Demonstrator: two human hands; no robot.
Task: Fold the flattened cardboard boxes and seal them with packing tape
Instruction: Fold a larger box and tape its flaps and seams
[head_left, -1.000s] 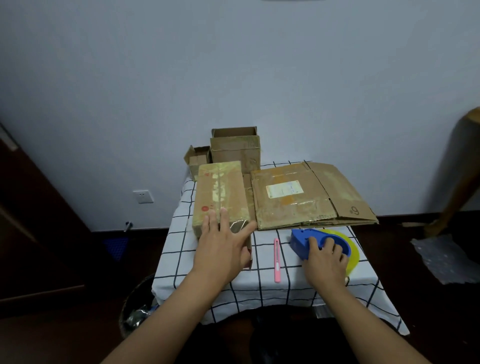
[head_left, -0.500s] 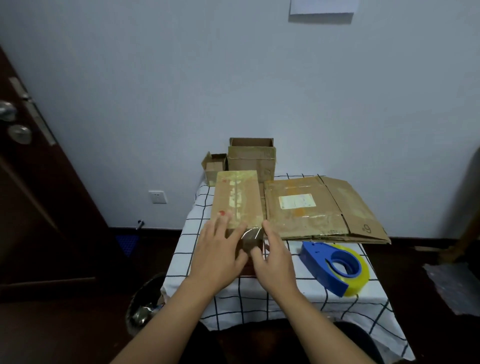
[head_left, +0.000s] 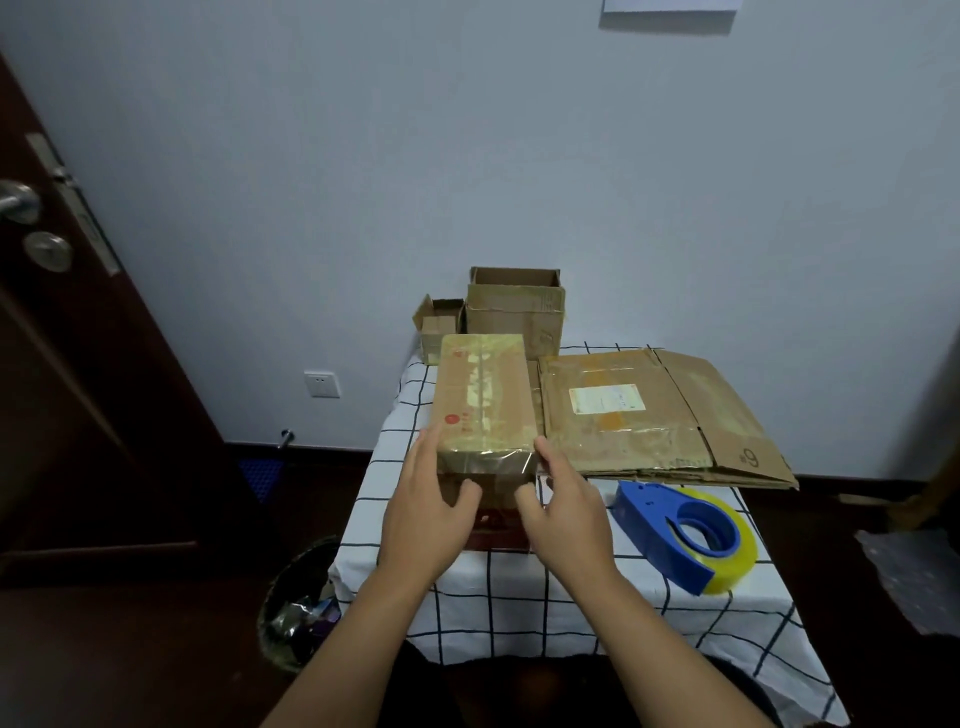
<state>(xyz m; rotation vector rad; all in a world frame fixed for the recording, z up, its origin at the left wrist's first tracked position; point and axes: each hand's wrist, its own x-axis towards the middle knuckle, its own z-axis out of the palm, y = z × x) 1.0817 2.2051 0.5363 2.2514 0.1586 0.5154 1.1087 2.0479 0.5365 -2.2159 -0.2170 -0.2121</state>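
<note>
Now taped box (head_left: 484, 402) sits between left fingers (head_left: 423, 453) and right fingers (head_left: 551, 457)

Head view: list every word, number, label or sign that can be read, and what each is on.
"#9": printed on the near right flap of the flattened cardboard box.
White shipping label on that box: print too small to read.
Red round mark and red characters on the taped box between both hands: blurred, unreadable.
Paper sheet on the wall: nothing legible.

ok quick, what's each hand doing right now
Left hand: fingers fairly straight, pressing the left near corner of the taped cardboard box.
Right hand: fingers fairly straight, pressing the box's right near corner; grips nothing.
</note>
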